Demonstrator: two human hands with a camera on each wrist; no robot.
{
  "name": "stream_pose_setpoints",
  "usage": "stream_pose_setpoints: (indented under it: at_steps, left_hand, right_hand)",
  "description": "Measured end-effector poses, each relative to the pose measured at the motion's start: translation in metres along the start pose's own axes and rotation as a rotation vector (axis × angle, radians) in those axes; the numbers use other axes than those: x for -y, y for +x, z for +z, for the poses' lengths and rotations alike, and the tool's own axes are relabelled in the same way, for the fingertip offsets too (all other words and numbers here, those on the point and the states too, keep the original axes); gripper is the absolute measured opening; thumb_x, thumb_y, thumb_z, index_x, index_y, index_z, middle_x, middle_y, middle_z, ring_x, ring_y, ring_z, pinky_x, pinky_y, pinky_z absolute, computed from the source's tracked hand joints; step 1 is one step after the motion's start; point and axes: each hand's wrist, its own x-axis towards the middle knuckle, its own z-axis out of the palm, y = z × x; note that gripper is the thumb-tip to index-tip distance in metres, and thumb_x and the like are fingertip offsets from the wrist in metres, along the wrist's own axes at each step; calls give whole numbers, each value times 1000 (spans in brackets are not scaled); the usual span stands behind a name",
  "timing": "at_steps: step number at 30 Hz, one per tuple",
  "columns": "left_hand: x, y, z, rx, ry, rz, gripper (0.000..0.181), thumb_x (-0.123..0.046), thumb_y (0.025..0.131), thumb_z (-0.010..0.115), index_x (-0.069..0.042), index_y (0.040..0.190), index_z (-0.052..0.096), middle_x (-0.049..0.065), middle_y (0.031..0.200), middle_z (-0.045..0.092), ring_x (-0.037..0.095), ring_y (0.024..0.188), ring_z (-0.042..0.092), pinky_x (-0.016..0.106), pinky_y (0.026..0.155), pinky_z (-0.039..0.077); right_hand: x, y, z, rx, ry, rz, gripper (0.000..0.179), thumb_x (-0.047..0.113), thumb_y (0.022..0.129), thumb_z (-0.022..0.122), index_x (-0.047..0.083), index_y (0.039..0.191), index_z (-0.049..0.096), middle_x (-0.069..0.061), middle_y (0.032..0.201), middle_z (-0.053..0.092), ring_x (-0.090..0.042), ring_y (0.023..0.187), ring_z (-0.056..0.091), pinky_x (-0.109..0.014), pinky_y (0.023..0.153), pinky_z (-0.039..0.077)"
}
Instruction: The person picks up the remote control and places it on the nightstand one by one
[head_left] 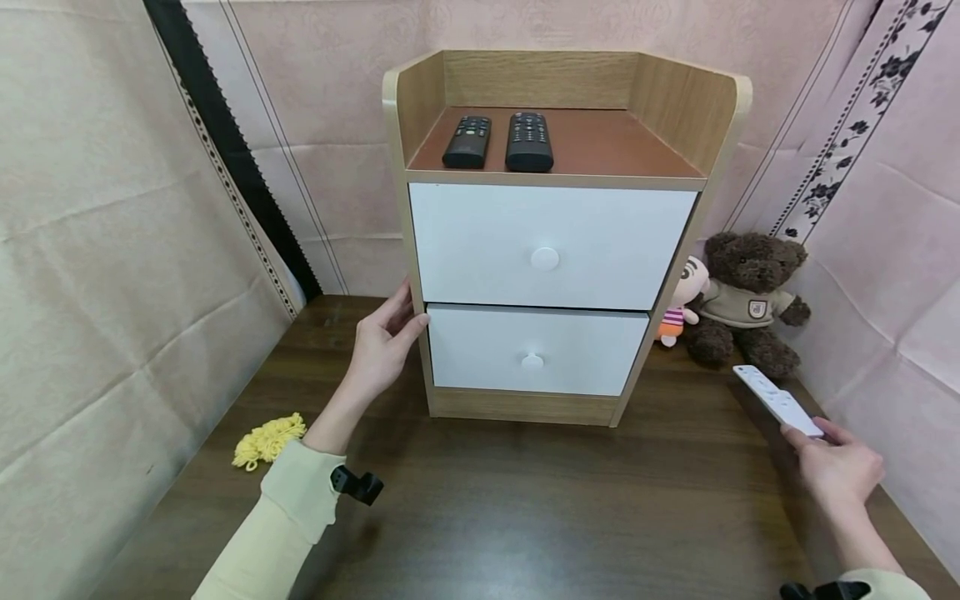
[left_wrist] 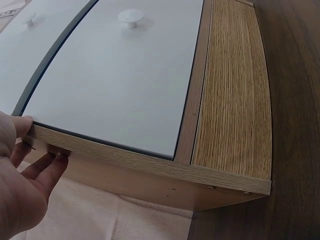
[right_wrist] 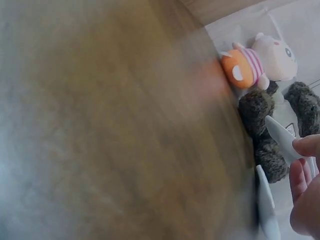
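Observation:
My left hand [head_left: 381,343] touches the left side of a small wood-edged cabinet [head_left: 522,408]. In the left wrist view, its thumb lies on the front edge and its fingers [left_wrist: 52,170] bear on the side panel. The cabinet has two white drawers, the upper drawer [head_left: 480,242] and the lower drawer [head_left: 480,354], each with a round knob; both look closed. At the right, my right hand [head_left: 838,471] pinches a white remote control [head_left: 776,402] by its near end, above the tabletop. A second white, narrow object [right_wrist: 267,205] shows lower in the right wrist view; its kind is unclear.
Two black remotes, one left [head_left: 467,142] and one right [head_left: 529,143], lie on the cabinet's brown top. A brown teddy bear [head_left: 750,292] and a pink doll [head_left: 688,287] sit at its right. Yellow yarn [head_left: 270,440] lies left on the wooden table [head_left: 562,500]. Pale fabric surrounds three sides.

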Motion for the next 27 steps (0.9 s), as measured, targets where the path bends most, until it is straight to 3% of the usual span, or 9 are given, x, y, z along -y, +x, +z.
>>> stream_pose_setpoints:
  at_steps: [4,7,11,21,27]
  left_hand:
    - [0,0,0,-1,4,-4,60,-13,103,65,-11,158,40,10,152,49,26,132,56,42,102,50]
    - [-1,-1,0,-4,6,-3,60,-13,103,66,-11,158,40,10,152,50,26,132,56,42,101,51]
    - [-1,-1,1,-6,-5,-4,61,-11,103,65,-10,157,40,11,152,50,27,132,55,41,102,50]
    - [-2,-1,0,-6,-8,-15,61,-11,103,65,-10,158,39,11,153,49,28,133,55,41,102,50]
    - [-2,-2,1,-8,-1,-9,61,-10,102,65,-11,158,39,11,153,49,28,132,56,41,101,51]
  right_hand:
    - [7,1,-3,12,40,10,45,29,87,80,-1,119,71,40,51,42,16,51,43,-14,58,34]
    - [13,2,-5,32,121,55,19,27,85,83,22,101,74,36,53,48,13,52,48,-12,54,37]
    - [21,2,-6,56,228,103,26,24,84,85,41,86,65,30,56,55,9,53,52,-12,50,39]
    - [47,0,-6,93,553,140,31,8,81,86,34,90,72,16,63,65,3,57,58,-12,48,43]
    - [65,-5,-8,67,633,92,34,8,79,89,24,107,77,11,70,64,-1,61,55,-12,48,43]
